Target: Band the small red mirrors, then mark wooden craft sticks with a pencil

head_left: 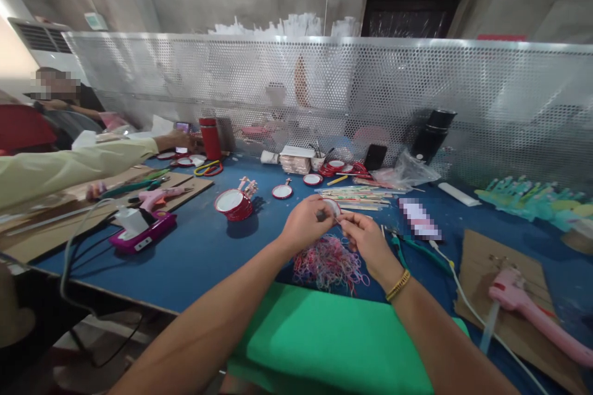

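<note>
My left hand (306,221) is closed on a small white disc with a red rim (332,205), held above the table at the middle. The fingers of my right hand (369,244) pinch together at the disc's lower right edge; what lies between them is too small to make out. Beneath both hands is a tangled heap of thin colourful loops (330,264). To the left stands a stack of similar red-rimmed discs (233,203), with short stalks showing at its back. Another disc with a stalk (282,191) lies flat nearby.
Thin sticks (365,196) lie behind my hands. On the right are pliers (419,249), a phone (420,220) and a pink glue gun (532,308) on cardboard. A purple power strip (143,233) sits left. A co-worker's sleeved arm (88,163) reaches in toward a red bottle (210,139).
</note>
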The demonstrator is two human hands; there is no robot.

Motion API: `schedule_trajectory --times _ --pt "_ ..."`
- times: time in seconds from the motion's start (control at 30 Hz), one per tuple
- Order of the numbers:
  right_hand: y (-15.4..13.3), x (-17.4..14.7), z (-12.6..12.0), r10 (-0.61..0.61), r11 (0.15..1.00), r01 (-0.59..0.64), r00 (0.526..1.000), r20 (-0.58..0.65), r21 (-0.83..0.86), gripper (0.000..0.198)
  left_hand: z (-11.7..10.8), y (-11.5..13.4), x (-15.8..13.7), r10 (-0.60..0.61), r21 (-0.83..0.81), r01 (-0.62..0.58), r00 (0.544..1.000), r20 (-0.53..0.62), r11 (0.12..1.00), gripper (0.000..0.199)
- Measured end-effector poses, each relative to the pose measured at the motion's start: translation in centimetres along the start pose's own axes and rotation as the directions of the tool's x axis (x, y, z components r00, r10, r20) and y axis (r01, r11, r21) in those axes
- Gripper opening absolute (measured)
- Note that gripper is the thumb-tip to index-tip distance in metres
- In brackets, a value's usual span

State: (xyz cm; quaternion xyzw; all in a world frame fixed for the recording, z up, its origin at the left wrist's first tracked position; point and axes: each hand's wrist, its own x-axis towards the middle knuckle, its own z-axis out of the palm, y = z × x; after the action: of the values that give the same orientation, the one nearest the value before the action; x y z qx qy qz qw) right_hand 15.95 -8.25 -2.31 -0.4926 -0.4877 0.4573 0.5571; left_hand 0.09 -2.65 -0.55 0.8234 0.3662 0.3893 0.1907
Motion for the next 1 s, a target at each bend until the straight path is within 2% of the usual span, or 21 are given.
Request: schedule_trajectory --times 0.07,0.17,0.27,0.4,0.57,0.7,0.8,0.93,1.0 --pt "-0.3 -0.2 0.2 -0.022 1.0 0.023 0.999 0.048 -0.014 0.027 -0.3 -0.3 0.2 -0.029 0.013 0.03 0.998 -0.063 0.999 0.008" --pt "-0.8 -0.5 0.1 -0.117 0.992 0.122 0.987 0.113 -0.038 0.026 -0.8 -1.1 0.6 -0.065 -0.007 0.065 0.992 -0.112 0.998 0.011" --pt "-1.0 -0.5 -0.2 -0.203 0.979 0.201 0.972 0.122 0.027 0.021 -1.1 -1.6 0.9 -0.087 -0.041 0.082 0.987 -0.137 0.996 0.011" --pt "-1.4 -0.7 -0.7 -0.273 0.954 0.253 0.955 0.116 0.161 0.017 -0.6 -1.4 1.0 -0.075 -0.126 0.063 0.993 -0.093 0.99 0.008" --pt "-1.7 -1.1 -0.5 -0.334 0.929 0.289 0.923 0.189 0.233 0.017 -0.1 -0.5 0.7 -0.084 -0.25 0.073 0.996 -0.033 0.965 0.008" --pt "-1.3 -0.6 -0.7 -0.283 0.94 0.247 0.95 0.132 0.235 0.032 -0.4 0.4 0.5 -0.102 -0.336 0.106 0.994 0.031 0.936 0.012" --pt "-1.0 -0.1 -1.3 -0.285 0.952 0.277 0.957 0.051 0.132 0.036 -0.5 0.5 0.5 -0.087 -0.383 0.121 0.991 0.105 0.916 0.018" --pt "-1.1 0.0 -2.1 -0.328 0.944 0.325 0.942 -0.07 -0.05 0.043 -0.1 -0.4 0.5 -0.139 -0.451 0.162 0.987 0.084 0.878 0.021" --pt "-1.0 0.1 -2.3 -0.342 0.939 0.338 0.936 -0.081 -0.067 0.053 0.0 -0.9 0.5 -0.181 -0.466 0.192 0.981 0.069 0.863 0.022"
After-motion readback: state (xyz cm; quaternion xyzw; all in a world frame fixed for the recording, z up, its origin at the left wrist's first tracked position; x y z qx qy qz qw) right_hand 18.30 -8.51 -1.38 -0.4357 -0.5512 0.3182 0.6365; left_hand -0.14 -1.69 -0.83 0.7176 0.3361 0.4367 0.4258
